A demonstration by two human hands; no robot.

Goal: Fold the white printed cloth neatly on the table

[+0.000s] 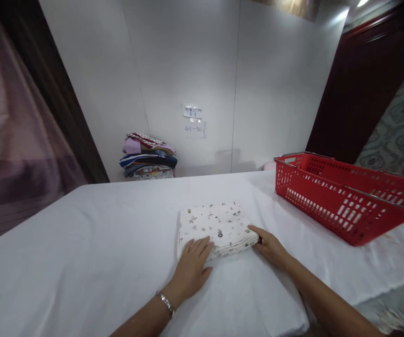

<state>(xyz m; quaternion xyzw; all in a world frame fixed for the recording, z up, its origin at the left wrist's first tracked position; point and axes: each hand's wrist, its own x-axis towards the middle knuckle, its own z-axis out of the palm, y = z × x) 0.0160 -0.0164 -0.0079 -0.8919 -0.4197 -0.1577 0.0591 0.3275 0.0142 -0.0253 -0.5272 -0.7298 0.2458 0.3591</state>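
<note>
A white cloth with small printed motifs (pixel 219 223) lies folded into a thick, many-layered rectangle on the white-covered table (pixel 118 262). My left hand (pixel 192 267) rests on its near left corner, fingers stretched out flat, with a bracelet at the wrist. At the near right corner, my right hand (pixel 270 248) pinches the folded layers, thumb on top and the other fingers partly hidden at the edge.
A red plastic basket (pixel 328 201) with metal handles stands on the right of the table. Behind the far edge is a stack of folded clothes (pixel 148 158) against a pale wall with paper labels (pixel 194 128). A pink curtain (pixel 16 121) hangs at the left.
</note>
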